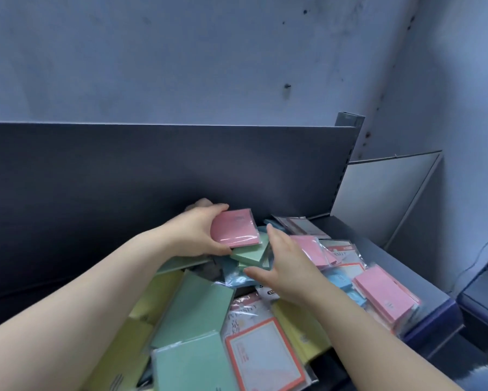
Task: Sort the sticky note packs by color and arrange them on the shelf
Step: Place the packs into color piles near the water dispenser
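Pinching a pink sticky note pack (234, 228) edgewise, the left hand (197, 232) needed a level lift; the right hand (287, 266) hovered spread beside it.

Pale blue-grey wall (180, 57) fills the top, 10 to 1 o'clock, scuffed, with a dark spot (287, 86) near 1 o'clock and smaller specks up toward the corner. Side wall (462, 94) at 2 o'clock meets it in a corner, with a line of dark marks running down. Dark grey back panel (124, 170) spans 9 to 2 o'clock below the wall, upright. Grey metal upright (349, 121) sticks up at the panel's right end, slotted down its edge. White panel (378, 190) at 3 o'clock leans behind it, dark-framed. Thin cable (473, 261) hangs at 4 o'clock. Dark unit (485, 303) at the right edge, 4 o'clock, cut off by the frame.
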Demonstrator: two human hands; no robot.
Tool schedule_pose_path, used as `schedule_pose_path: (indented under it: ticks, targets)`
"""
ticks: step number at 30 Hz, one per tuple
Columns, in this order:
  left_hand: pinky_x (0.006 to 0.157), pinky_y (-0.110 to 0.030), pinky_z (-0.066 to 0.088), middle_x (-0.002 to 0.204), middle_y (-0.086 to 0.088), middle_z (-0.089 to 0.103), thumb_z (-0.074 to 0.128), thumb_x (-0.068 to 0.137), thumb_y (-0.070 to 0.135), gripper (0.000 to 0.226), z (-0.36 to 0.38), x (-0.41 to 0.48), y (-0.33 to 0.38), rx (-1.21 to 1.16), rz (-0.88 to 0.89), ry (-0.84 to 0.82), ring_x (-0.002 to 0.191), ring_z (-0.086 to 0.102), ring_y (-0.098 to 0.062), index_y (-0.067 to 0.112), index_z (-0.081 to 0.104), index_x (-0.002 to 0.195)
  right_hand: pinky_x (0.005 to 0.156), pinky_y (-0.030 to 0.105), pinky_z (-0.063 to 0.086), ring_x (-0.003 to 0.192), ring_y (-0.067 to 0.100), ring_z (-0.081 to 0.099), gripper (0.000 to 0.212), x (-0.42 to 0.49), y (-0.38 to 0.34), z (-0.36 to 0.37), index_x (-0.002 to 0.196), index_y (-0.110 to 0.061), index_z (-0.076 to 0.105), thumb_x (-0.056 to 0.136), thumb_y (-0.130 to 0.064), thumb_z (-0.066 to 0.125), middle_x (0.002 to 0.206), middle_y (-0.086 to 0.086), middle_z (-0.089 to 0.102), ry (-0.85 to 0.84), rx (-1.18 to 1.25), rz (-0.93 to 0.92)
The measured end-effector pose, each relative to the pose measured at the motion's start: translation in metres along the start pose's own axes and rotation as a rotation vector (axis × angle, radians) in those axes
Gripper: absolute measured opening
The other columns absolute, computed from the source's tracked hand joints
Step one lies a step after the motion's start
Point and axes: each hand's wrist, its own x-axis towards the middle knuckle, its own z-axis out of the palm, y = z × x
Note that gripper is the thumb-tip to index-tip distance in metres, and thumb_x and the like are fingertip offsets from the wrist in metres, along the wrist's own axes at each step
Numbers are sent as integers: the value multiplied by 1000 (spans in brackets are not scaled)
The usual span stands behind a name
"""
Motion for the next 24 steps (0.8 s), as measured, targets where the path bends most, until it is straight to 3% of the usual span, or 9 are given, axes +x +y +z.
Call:
schedule_pose_path:
  ticks: [4,7,15,21,24]
  targets:
    - [104,-25,31,141,5,29,75,69,46,100,-6,-31,4,54,-15,169,132,28,-15,26,20,150,111,31,21,138,21,16,97,6,-2,1,151,-15,9,80,-50,64,150,1,26,22,-31,11]
    - [103,-26,32,144,7,24,74,72,46,101,-12,-63,7,72,-90,208,134,23,-14,28,14,151,109,31,21,133,23,20,90,0,-5,1,150,-18,16,79,-46,64,143,1,32,87,-23,-15]
    - [98,-27,33,143,9,26,75,73,46,103,-9,-155,17,9,-326,342,134,23,-13,28,11,151,102,24,19,128,18,20,84,-55,-22,-3,146,-20,24,77,-34,70,134,2,29,288,202,-120]
    - [103,-31,34,137,7,33,79,69,40,110,12,-223,29,11,-394,400,130,29,-16,31,6,151,89,13,25,106,1,31,81,-109,-50,6,144,-26,26,78,-29,73,121,-10,26,198,408,-330]
    - [99,-28,34,130,9,35,79,69,39,113,15,-258,29,11,-418,438,125,31,-13,34,1,150,90,12,25,109,-1,32,82,-128,-65,15,145,-27,25,79,-30,73,126,-12,27,136,459,-387]
